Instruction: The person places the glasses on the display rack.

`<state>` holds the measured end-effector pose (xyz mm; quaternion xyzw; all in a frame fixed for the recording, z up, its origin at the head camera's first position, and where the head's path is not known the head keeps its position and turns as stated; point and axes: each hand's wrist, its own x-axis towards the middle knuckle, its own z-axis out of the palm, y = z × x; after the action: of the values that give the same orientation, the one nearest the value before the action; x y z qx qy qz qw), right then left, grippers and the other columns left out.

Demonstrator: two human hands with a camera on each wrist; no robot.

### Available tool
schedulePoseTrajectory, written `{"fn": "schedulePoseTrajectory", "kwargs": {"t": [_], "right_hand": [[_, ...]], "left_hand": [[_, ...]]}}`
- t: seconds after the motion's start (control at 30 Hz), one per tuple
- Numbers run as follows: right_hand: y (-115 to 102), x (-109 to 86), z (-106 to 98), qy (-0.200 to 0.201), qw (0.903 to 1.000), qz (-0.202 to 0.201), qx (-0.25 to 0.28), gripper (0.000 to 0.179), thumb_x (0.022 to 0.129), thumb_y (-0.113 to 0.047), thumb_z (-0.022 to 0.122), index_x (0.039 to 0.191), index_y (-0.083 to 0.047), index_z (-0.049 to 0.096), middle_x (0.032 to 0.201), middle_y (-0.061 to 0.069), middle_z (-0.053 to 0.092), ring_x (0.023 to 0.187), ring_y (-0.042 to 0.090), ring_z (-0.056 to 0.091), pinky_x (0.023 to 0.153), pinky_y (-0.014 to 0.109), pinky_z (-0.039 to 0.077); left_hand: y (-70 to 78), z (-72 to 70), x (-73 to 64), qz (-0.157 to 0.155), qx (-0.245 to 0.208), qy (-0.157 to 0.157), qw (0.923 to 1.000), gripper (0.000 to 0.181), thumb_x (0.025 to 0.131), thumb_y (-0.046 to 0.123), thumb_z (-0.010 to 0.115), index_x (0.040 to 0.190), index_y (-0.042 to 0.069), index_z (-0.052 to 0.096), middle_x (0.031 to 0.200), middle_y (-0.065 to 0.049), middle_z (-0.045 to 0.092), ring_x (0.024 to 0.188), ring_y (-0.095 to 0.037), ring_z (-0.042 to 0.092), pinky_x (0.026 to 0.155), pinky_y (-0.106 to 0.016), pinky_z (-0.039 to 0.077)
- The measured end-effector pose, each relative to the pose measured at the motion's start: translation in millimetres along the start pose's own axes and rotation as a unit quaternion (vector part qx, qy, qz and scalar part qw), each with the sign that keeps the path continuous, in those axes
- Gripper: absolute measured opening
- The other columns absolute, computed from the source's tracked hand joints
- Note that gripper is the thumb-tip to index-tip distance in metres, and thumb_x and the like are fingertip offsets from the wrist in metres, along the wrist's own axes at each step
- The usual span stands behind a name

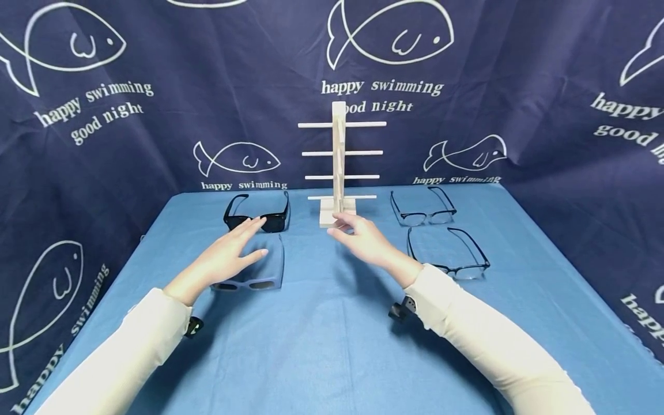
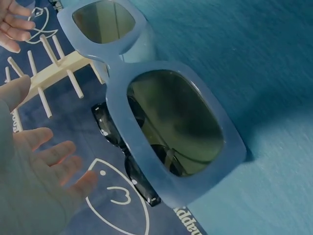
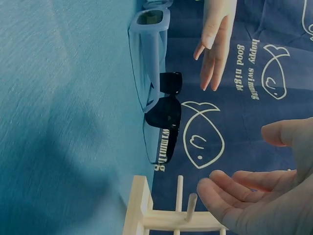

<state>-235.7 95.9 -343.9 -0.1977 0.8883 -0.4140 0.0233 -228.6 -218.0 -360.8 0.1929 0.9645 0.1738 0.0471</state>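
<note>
My left hand (image 1: 224,258) hovers above two pairs of sunglasses, fingers extended and thumb apart, holding nothing. Below it lie the blue-framed sunglasses (image 1: 240,285), partly hidden by the hand; they fill much of the left wrist view. Black sunglasses (image 1: 275,222) lie behind them, near the fingertips. My right hand (image 1: 367,241) is held in front of the base of a wooden rack (image 1: 339,155), its fingers loosely bent and nothing between them. The rack has an upright post with several rods sticking out to both sides, and no glasses hang on it.
On the right of the blue tablecloth (image 1: 311,346) lie two pairs of clear glasses with dark frames, the rear glasses (image 1: 426,218) and the front glasses (image 1: 469,272). A dark blue curtain (image 1: 290,75) with fish drawings encloses the table at the back and sides.
</note>
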Motion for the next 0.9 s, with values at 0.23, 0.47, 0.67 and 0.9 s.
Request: {"fn": "schedulePoseTrajectory", "kwargs": {"t": [0.23, 0.47, 0.67, 0.9], "right_hand": [[-2, 2.3, 9, -0.001, 0.9997, 0.02, 0.017, 0.048, 0.101, -0.028, 0.052, 0.141, -0.002, 0.048, 0.127, 0.015, 0.063, 0.119, 0.028, 0.059, 0.103, 0.043, 0.049], [-6, 6.2, 25, -0.016, 0.9971, 0.05, 0.055, 0.049, 0.099, -0.028, 0.056, 0.141, -0.003, 0.048, 0.126, 0.015, 0.062, 0.115, 0.028, 0.06, 0.097, 0.04, 0.053], [-11, 5.8, 38, -0.034, 0.9777, 0.093, 0.185, 0.056, 0.097, -0.02, 0.059, 0.145, 0.001, 0.039, 0.127, 0.02, 0.059, 0.115, 0.034, 0.059, 0.097, 0.043, 0.054], [-14, 6.7, 51, -0.05, 0.9594, 0.122, 0.249, 0.06, 0.097, -0.019, 0.058, 0.147, 0.002, 0.033, 0.13, 0.022, 0.057, 0.115, 0.04, 0.058, 0.099, 0.044, 0.054]], "left_hand": [[-4.8, -3.4, -4.2, -0.003, -0.028, -0.014, 0.9995, 0.082, 0.092, 0.064, 0.049, 0.156, 0.033, 0.009, 0.163, -0.005, 0.013, 0.148, -0.033, 0.018, 0.116, -0.063, 0.024], [-15.9, -6.9, -15.9, -0.02, -0.06, -0.021, 0.9978, 0.083, 0.092, 0.063, 0.049, 0.156, 0.03, 0.007, 0.162, -0.01, 0.016, 0.146, -0.036, 0.023, 0.115, -0.063, 0.026], [-25.2, -9.1, -22.4, -0.032, -0.071, -0.009, 0.9969, 0.082, 0.095, 0.056, 0.051, 0.157, 0.022, 0.009, 0.16, -0.015, 0.022, 0.145, -0.04, 0.021, 0.114, -0.065, 0.024], [-29.5, -9.6, -25.5, -0.036, -0.075, -0.014, 0.9964, 0.08, 0.096, 0.052, 0.052, 0.156, 0.014, 0.014, 0.155, -0.02, 0.031, 0.143, -0.043, 0.024, 0.112, -0.067, 0.026]]}}
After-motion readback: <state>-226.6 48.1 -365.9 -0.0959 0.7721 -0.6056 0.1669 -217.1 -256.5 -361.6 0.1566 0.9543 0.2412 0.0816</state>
